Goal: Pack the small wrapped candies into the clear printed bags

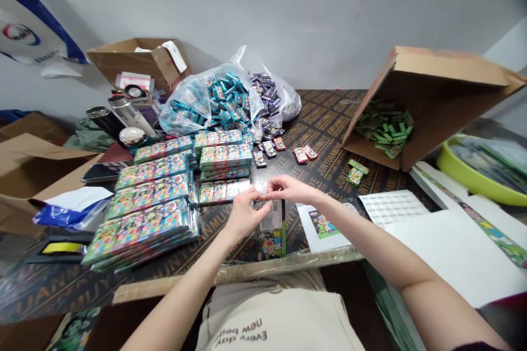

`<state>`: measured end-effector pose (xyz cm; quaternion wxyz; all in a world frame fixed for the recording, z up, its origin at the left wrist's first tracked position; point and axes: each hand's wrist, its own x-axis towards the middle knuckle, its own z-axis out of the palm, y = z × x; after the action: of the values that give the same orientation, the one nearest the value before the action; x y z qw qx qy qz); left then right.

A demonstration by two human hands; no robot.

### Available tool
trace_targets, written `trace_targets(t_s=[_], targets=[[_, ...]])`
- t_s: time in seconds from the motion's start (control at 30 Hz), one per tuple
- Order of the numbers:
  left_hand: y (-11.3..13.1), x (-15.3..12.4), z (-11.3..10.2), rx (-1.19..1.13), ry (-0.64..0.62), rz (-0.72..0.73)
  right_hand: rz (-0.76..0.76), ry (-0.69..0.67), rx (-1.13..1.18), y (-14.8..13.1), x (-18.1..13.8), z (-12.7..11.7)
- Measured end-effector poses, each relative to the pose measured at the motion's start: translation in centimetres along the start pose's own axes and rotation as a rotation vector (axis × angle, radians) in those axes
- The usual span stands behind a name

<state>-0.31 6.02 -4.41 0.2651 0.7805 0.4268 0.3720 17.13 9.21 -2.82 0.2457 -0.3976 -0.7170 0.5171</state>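
My left hand (247, 213) and my right hand (292, 189) meet over the front middle of the table, fingertips pinched together. Whatever sits between the fingers is too small or hidden to make out. Crumpled clear plastic (259, 180) shows just behind the fingertips. Under the hands lies a flat dark packet (269, 238) with a green edge and colourful print, partly covered by my left hand. To the left, stacks of colourful wrapped packs (144, 219) and another stack (225, 156) stand close by. Small red boxes (304, 153) and dark boxes (269, 148) lie behind the hands.
Clear bags of blue packets (230, 98) and purple packets (267, 93) stand against the wall. A tipped carton (448, 77) holds green packets (387, 131). Right are loose green packets (354, 175), a printed sheet (307, 230), a sticker sheet (393, 207) and a yellow-green basin (448, 167). Tumblers (127, 109) stand left.
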Motion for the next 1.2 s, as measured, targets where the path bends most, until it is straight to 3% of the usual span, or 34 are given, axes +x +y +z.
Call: trace_targets(t_s=[0.17,0.3,0.37,0.47,0.57,0.67,0.73,0.8,0.9,1.0,1.1,1.2], targets=[[-0.2,-0.1,1.3,0.033,0.118,-0.110,0.059,0.124,0.073,1.1,0.2,1.3],[-0.5,-0.4,1.4,0.095,0.016,0.012,0.123,0.350,0.208,2.9,0.1,1.2],[-1.1,-0.6,0.5,0.193,-0.035,0.065,0.132,0.451,0.009,4.2,-0.6,-0.9],[-2.2,-0.8,-1.7,0.321,-0.052,0.041,0.238,0.562,-0.552,7.0,-3.1,-5.6],[-2.7,-0.9,-3.6,0.522,-0.060,0.045,0.383,0.512,-0.740,10.5,-6.6,-8.8],[-2.5,-0.8,-3.3,0.703,-0.115,0.166,0.432,0.413,-0.759,13.5,-9.0,-8.9],[-2.6,-0.6,-1.7,0.708,-0.293,0.277,0.428,0.376,-0.775,14.9,-9.6,-8.2],[-3.2,-0.5,0.4,0.656,-0.558,0.342,0.409,0.357,-0.784,15.6,-9.7,-7.6],[-4.4,-0.2,3.1,0.601,-0.813,0.318,0.370,0.329,-0.789,15.8,-9.5,-7.4],[-4.9,0.4,4.2,0.596,-0.880,0.302,0.330,0.320,-0.806,15.6,-9.5,-7.3],[-4.0,1.1,3.6,0.521,-0.930,0.267,0.301,0.328,-0.825,15.4,-9.7,-7.0],[-2.4,1.5,1.9,0.320,-0.742,0.196,0.294,0.352,-0.834,15.3,-10.1,-6.6]])
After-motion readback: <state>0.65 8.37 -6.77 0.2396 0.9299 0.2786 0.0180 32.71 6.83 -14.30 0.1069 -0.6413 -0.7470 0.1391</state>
